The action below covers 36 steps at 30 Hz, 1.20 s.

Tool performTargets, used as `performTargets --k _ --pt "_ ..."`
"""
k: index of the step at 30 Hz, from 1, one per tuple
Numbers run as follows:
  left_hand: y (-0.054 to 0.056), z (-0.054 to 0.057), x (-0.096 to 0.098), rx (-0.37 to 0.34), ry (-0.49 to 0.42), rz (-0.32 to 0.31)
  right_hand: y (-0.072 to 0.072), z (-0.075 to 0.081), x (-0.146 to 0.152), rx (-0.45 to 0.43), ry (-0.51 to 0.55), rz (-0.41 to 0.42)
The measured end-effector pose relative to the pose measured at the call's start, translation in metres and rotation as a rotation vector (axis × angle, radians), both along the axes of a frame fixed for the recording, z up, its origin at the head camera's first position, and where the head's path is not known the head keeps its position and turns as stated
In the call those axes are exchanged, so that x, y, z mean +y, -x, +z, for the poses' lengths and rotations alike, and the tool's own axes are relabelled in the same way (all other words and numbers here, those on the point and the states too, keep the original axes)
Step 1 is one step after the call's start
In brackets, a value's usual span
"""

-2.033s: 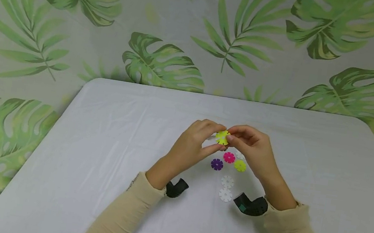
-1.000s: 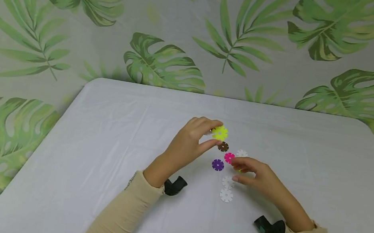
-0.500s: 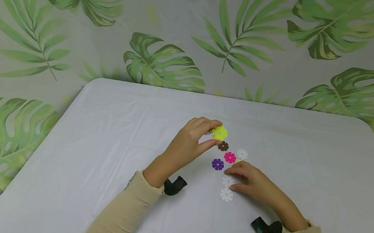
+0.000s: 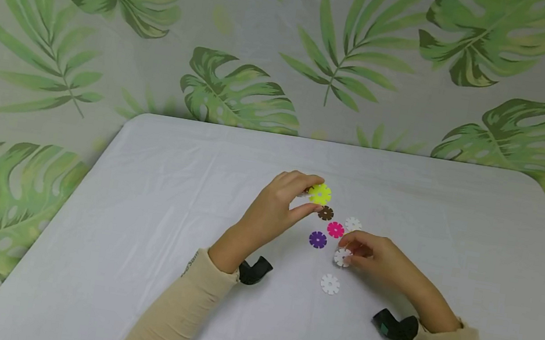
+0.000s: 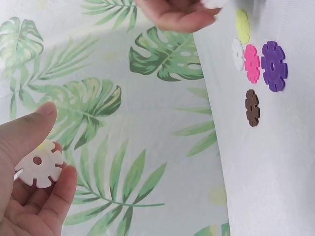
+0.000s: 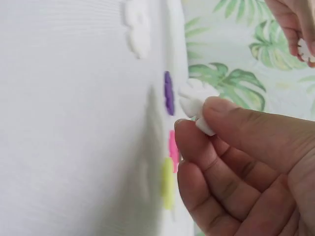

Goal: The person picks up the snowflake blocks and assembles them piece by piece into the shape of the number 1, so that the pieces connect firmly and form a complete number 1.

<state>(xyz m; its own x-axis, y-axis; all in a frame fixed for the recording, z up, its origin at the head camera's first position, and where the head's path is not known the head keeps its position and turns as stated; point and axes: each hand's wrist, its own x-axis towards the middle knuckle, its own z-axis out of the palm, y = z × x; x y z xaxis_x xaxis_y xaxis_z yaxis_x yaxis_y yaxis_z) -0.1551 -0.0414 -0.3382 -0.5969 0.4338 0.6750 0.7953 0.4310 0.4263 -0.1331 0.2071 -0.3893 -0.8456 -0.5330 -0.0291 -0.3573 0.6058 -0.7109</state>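
Note:
My left hand (image 4: 281, 200) holds notched interlocking discs: a yellow disc (image 4: 320, 193) faces the head camera, and a white disc (image 5: 40, 166) shows in the left wrist view. The fingers hide how they join. Between thumb and fingertips my right hand (image 4: 380, 262) pinches another white disc (image 6: 197, 101), raised off the table. Near the hands lie a brown disc (image 4: 326, 213), a pink disc (image 4: 335, 230) and a purple disc (image 4: 317, 239). A flat yellow disc (image 6: 168, 183) beside the right fingers is mostly hidden in the head view.
One loose white disc (image 4: 353, 224) lies behind my right hand, another white disc (image 4: 330, 284) nearer me. Everything rests on a white-covered table (image 4: 186, 180). A leaf-patterned backdrop (image 4: 251, 26) hangs behind its far edge. Black wrist cameras (image 4: 396, 326) jut inward below both hands.
My right hand let go of the yellow disc, came down toward me, and picked up a white disc from the table. The left hand keeps its hold, shifting only slightly.

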Motion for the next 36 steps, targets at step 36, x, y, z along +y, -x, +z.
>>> performTargets --k 36 --pt "-0.003 0.004 -0.001 -0.024 -0.001 -0.025 0.016 0.074 -0.033 0.457 0.460 -0.072"
